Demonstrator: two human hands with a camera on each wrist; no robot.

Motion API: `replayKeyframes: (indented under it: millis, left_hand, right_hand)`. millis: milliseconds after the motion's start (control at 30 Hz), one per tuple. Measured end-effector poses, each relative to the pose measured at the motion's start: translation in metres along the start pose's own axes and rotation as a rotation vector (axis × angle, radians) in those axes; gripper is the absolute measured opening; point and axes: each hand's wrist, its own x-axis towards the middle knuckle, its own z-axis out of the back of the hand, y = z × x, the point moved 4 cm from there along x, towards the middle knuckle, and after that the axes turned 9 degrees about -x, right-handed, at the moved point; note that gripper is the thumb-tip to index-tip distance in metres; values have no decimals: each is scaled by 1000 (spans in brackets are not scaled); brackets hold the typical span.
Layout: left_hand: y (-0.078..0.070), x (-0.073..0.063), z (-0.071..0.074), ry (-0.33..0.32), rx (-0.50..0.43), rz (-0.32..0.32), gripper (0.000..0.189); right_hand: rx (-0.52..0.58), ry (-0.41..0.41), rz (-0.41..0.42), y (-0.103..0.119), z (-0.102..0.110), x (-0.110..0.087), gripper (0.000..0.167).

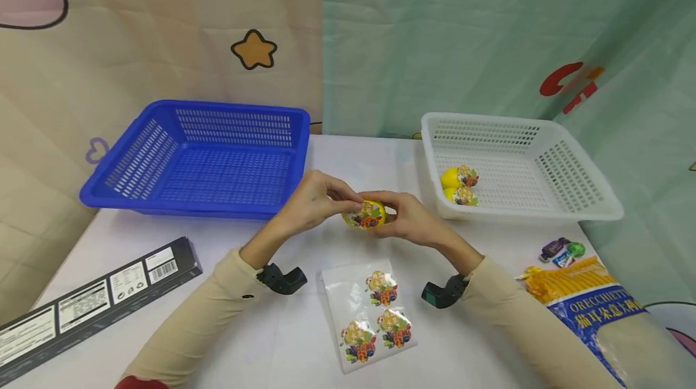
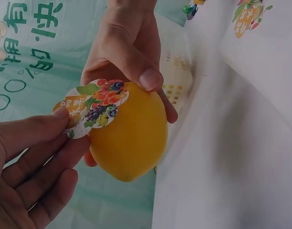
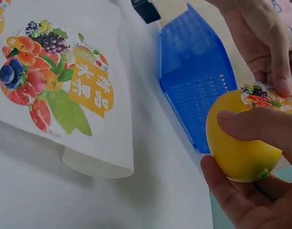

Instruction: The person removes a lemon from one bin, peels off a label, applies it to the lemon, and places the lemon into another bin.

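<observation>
A yellow lemon is held up over the table by my right hand, its thumb on one side and fingers round the other. My left hand pinches the edge of a fruit-print sticker between thumb and fingertips. Part of that sticker lies against the lemon's skin, while the pinched end stands off it in the left wrist view. Below the hands, the white sticker sheet bears three more fruit stickers, and its edge curls up in the right wrist view.
At the back left stands a blue basket. The white basket at the back right holds two stickered lemons. A long dark box lies at left. Wrapped candies and a pasta bag lie at right.
</observation>
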Motion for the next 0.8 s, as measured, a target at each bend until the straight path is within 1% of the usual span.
replayKeyframes:
  millis: [100, 233, 367, 467, 567, 633, 733, 800]
  left_hand:
    - [-1, 0, -2, 10, 31, -6, 6]
    - [-2, -1, -4, 5, 77, -8, 6]
    - [-2, -1, -3, -4, 81, -16, 6]
    - [-1, -2, -2, -8, 77, -20, 6]
    - [0, -2, -2, -8, 80, -24, 6]
    - [0, -2, -3, -4, 86, -26, 6]
    - [0, -2, -4, 0, 95, -29, 6]
    - [-1, -3, -5, 0, 113, -44, 7]
  right_hand:
    - [0, 32, -9, 3, -1, -2, 66]
    - [36, 67, 10, 6, -2, -3, 68]
    - [90, 89, 14, 6, -4, -3, 71]
    - [65, 75, 15, 6, -4, -3, 67]
    - [16, 44, 27, 6, -4, -2, 60]
    - [1, 27, 37, 7, -4, -2, 56]
    - [3, 16, 35, 8, -4, -2, 57]
    - [-1, 7, 26, 8, -4, -4, 58]
